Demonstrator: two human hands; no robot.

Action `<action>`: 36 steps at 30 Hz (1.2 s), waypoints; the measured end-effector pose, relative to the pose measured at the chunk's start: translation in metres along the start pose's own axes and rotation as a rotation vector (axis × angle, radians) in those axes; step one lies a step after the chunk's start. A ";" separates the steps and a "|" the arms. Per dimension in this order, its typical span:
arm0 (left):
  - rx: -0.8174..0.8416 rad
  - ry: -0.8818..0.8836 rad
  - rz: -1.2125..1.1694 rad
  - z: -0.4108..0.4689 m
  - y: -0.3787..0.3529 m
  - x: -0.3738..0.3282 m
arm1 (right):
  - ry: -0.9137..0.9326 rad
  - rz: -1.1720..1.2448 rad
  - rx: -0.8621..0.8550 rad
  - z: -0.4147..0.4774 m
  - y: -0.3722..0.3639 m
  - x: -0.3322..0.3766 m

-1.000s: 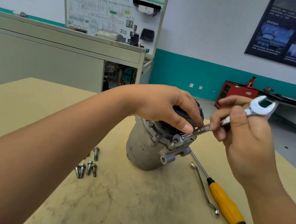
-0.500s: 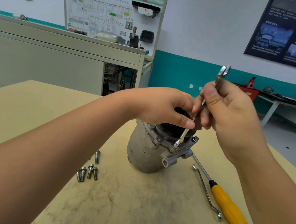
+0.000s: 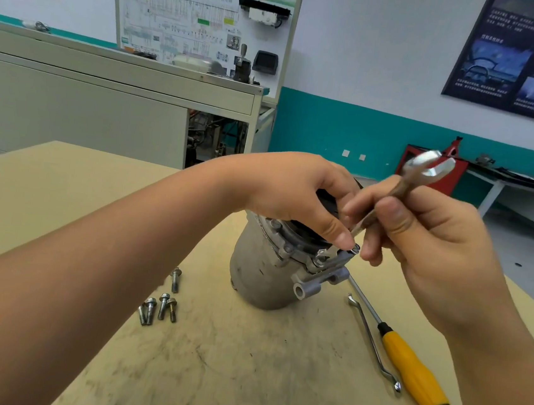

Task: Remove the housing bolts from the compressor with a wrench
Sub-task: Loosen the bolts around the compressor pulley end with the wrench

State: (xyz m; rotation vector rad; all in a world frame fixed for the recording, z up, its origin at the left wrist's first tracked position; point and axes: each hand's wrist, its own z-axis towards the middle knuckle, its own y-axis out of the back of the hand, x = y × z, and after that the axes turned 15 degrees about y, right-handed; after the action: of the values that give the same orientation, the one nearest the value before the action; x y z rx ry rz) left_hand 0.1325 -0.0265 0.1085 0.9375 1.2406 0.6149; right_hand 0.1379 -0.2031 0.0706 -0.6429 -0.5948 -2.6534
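Since half a second earlier, the right hand (image 3: 435, 253) had swung the free end of the wrench (image 3: 408, 179) down and outward, away from the left hand (image 3: 293, 192), so the tool leaned at a slant where it had stood nearly upright. The left hand had stayed on top of the compressor (image 3: 257, 277). In the head view, the right hand pinched the wrench shaft between thumb and curled fingers. The open-jawed end stuck out blurred above its knuckles, and the lower end reached down past its fingertips. That lower end sat on a seated bolt (image 3: 319, 260) at the compressor's top flange, just under the left thumb. The left hand gripped the dark top of the compressor from above, fingers curled over the far side and thumb tip pressed down by the wrench's lower end. The compressor stood upright on the table (image 3: 241, 374), directly beneath the left hand and just inward of the right fingers. Five loose bolts (image 3: 162, 306) lay on the table below the left forearm, four bunched together and one just beyond them. Below the right wrist lay a screwdriver (image 3: 413, 369) with a yellow handle, and a thin bent metal tool (image 3: 373, 342) lay just beside it on the side nearer the compressor.
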 end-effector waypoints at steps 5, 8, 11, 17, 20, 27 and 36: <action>0.023 -0.009 -0.015 -0.003 -0.001 -0.003 | -0.005 0.214 -0.184 -0.017 0.000 -0.008; 0.029 -0.022 0.003 -0.004 -0.001 -0.004 | 0.014 0.179 -0.311 -0.024 -0.007 -0.011; 0.019 -0.025 0.020 -0.003 -0.001 -0.003 | 0.037 0.179 -0.443 -0.025 -0.016 -0.015; 0.012 -0.007 0.071 -0.001 -0.001 0.000 | -0.062 0.028 -0.558 -0.018 -0.023 -0.039; 0.018 -0.031 0.055 -0.002 0.000 0.000 | 0.017 0.003 -0.611 -0.011 -0.015 -0.034; 0.005 -0.045 0.052 -0.002 0.000 0.001 | 0.192 -0.251 -0.470 -0.008 -0.016 -0.018; -0.004 -0.032 0.049 -0.001 -0.002 0.002 | 0.210 -0.275 -0.467 -0.012 -0.018 -0.017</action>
State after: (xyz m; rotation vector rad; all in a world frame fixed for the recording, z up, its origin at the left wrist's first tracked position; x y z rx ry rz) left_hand 0.1318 -0.0260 0.1057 0.9734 1.1899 0.6387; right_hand 0.1411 -0.1896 0.0469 -0.4116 0.0056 -3.0978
